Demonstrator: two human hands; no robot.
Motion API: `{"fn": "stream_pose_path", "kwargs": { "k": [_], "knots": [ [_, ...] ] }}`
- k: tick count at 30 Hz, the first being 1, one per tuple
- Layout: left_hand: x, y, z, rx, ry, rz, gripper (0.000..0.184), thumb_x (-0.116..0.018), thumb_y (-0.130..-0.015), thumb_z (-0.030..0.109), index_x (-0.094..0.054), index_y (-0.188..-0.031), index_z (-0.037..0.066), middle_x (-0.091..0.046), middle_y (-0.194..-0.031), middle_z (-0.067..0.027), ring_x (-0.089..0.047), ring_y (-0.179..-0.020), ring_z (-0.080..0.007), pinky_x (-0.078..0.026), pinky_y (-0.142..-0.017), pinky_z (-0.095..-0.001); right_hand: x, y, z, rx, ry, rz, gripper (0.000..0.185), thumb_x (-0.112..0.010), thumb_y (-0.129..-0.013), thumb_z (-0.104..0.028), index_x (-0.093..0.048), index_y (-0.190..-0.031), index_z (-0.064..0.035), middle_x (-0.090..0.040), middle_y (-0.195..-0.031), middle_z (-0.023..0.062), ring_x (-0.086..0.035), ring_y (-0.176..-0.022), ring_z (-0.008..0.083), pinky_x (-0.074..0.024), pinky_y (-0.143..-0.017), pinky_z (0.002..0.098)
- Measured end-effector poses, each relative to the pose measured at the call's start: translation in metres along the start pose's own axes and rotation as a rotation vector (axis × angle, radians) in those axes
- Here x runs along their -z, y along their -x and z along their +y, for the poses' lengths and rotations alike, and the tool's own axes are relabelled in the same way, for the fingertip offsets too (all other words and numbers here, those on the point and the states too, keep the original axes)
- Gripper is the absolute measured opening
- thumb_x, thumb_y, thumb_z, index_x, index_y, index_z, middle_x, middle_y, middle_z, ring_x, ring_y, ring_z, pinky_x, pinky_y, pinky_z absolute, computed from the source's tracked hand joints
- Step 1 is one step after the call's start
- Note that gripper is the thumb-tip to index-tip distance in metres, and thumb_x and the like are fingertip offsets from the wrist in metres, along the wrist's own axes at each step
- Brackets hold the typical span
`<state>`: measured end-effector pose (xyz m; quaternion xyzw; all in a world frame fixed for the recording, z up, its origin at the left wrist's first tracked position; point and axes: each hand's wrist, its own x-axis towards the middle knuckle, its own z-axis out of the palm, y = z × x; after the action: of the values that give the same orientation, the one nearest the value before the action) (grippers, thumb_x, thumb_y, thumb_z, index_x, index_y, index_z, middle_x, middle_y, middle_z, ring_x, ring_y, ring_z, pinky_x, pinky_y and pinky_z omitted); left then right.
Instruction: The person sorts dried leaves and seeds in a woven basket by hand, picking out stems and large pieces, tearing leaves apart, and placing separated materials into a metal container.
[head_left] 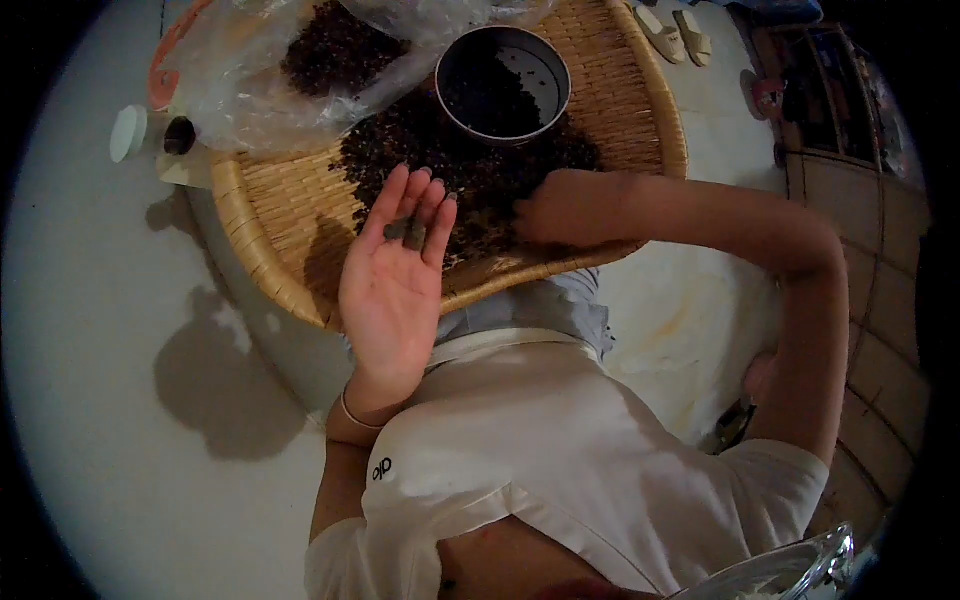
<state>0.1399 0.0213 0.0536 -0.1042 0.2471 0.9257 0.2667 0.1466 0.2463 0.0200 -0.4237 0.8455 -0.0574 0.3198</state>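
My left hand (392, 290) is turned palm up over the near rim of a woven basket tray (270, 245). A few small grey-green lumps (407, 233) rest on its slightly curled fingers. My right hand (570, 208) reaches in from the right, fingers curled down among dark, dried-looking pieces (480, 190) spread on the tray. Its fingertips are hidden, so what they pinch cannot be made out. Just beyond it stands a round metal tin (553, 75), partly filled with the same dark bits.
A clear plastic bag (250, 85) with more dark pieces lies at the tray's far left. Left of the tray are a white round lid (128, 134) and a small dark round object (179, 136). Slippers (675, 38) lie on the floor beyond, near a shelf (825, 90) at right.
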Motion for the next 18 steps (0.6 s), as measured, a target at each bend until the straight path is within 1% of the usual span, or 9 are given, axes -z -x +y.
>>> {"fn": "stream_pose_path", "kwargs": {
  "k": [2,4,5,7,8,10,11,13,18],
  "knots": [
    [-0.001,-0.001,0.0,0.001,0.006,0.007,0.045,-0.035,-0.091,0.021,-0.036,-0.128,-0.005,-0.044,-0.124,-0.0134,-0.04,-0.118,-0.0229,-0.029,-0.106,-0.0374,0.018,0.006,0.004,-0.039,-0.079,-0.004,0.016,-0.057,-0.073,-0.009,-0.056,-0.087,-0.003,-0.059,-0.083,0.0136,-0.062,-0.076,0.0262,-0.0512,-0.061,0.0353],
    [-0.001,-0.001,0.0,0.005,0.008,0.009,0.045,-0.035,-0.091,0.021,-0.035,-0.128,-0.005,-0.043,-0.125,-0.0136,-0.04,-0.119,-0.0229,-0.029,-0.106,-0.0374,0.037,0.015,0.01,-0.01,-0.457,0.261,0.017,-0.057,-0.079,-0.011,-0.052,-0.094,-0.0037,-0.059,-0.084,0.0104,-0.061,-0.071,0.0214,-0.0496,-0.057,0.0304],
    [-0.001,-0.002,-0.001,0.008,0.006,0.007,0.045,-0.035,-0.091,0.021,-0.035,-0.129,-0.005,-0.043,-0.125,-0.0137,-0.04,-0.119,-0.023,-0.028,-0.107,-0.0374,0.042,0.018,0.009,-0.008,-0.451,0.258,0.017,-0.057,-0.079,-0.011,-0.052,-0.094,-0.0037,-0.059,-0.084,0.0104,-0.061,-0.071,0.0214,-0.0496,-0.057,0.0304],
    [-0.001,-0.003,-0.003,0.008,0.02,-0.007,0.045,-0.035,-0.091,0.021,-0.034,-0.129,-0.005,-0.043,-0.126,-0.0138,-0.039,-0.12,-0.0231,-0.028,-0.107,-0.0372,0.048,0.027,0.008,-0.283,-1.214,0.23,0.018,-0.056,-0.084,-0.015,-0.05,-0.098,-0.0054,-0.059,-0.087,0.008,-0.06,-0.069,0.0147,-0.0463,-0.052,0.0244],
    [-0.002,-0.004,-0.004,0.013,0.031,-0.016,0.045,-0.035,-0.091,0.02,-0.034,-0.129,-0.005,-0.042,-0.127,-0.014,-0.038,-0.121,-0.0232,-0.027,-0.107,-0.0371,0.043,0.029,0.011,-0.287,-1.209,0.231,0.018,-0.056,-0.084,-0.015,-0.05,-0.098,-0.0054,-0.059,-0.087,0.008,-0.06,-0.069,0.0147,-0.0463,-0.052,0.0244],
    [-0.006,-0.006,-0.007,0.02,0.017,-0.012,0.045,-0.035,-0.092,0.02,-0.034,-0.13,-0.005,-0.042,-0.128,-0.014,-0.037,-0.122,-0.0233,-0.026,-0.108,-0.0371,0.028,0.029,0.013,-0.183,-1.842,0.375,0.021,-0.055,-0.086,-0.018,-0.048,-0.103,-0.0071,-0.06,-0.09,0.007,-0.059,-0.071,0.011,-0.0446,-0.05,0.0215],
    [-0.007,-0.007,-0.008,0.025,0.0,-0.005,0.045,-0.034,-0.092,0.02,-0.033,-0.13,-0.005,-0.041,-0.129,-0.0141,-0.036,-0.123,-0.0233,-0.026,-0.108,-0.037,0.024,0.032,0.014,-0.18,-1.845,0.376,0.021,-0.055,-0.086,-0.018,-0.048,-0.103,-0.0071,-0.06,-0.09,0.007,-0.059,-0.071,0.011,-0.0446,-0.05,0.0215],
    [-0.009,-0.007,-0.012,0.041,-0.003,-0.009,0.045,-0.034,-0.092,0.02,-0.033,-0.13,-0.005,-0.04,-0.13,-0.0141,-0.035,-0.124,-0.0232,-0.025,-0.108,-0.0369,0.026,0.035,0.005,-0.171,-1.992,0.432,0.023,-0.057,-0.086,-0.022,-0.05,-0.101,-0.0064,-0.059,-0.089,0.0043,-0.059,-0.075,0.011,-0.0457,-0.052,0.0227],
    [-0.002,-0.012,-0.023,0.126,0.045,-0.047,0.045,-0.033,-0.092,0.02,-0.033,-0.13,-0.004,-0.038,-0.132,-0.0138,-0.033,-0.126,-0.0229,-0.024,-0.108,-0.0361,0.031,0.03,-0.008,-0.072,-2.043,0.479,0.023,-0.056,-0.087,-0.023,-0.05,-0.101,-0.0051,-0.058,-0.089,0.0058,-0.06,-0.078,0.0125,-0.0482,-0.055,0.0235]
  ]
}}
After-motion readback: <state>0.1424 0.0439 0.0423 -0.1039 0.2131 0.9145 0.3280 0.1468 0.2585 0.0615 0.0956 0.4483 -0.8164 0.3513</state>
